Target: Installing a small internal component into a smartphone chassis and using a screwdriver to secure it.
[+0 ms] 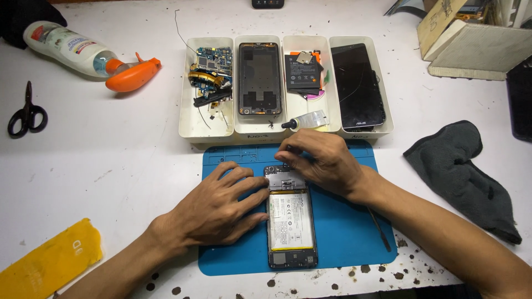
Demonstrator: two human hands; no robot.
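Item: opened phone (291, 227), long axis running away from you on blue mat (343, 232).
Your L hand (219, 207) flat, open, steadying its left edge; R hand (321, 160) nearer top end, fingertips pinched there, held item unclear.

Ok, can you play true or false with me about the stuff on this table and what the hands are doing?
1. Both hands touch the opened phone. True: the left hand steadies its side and the right hand works at its top.
2. The phone lies on a red mat. False: the mat is blue.
3. The scissors lie at the left of the table. True.
4. The grey cloth covers the phone. False: it lies off to the right.
5. The right hand holds the spray bottle. False: the bottle lies untouched at the far left.
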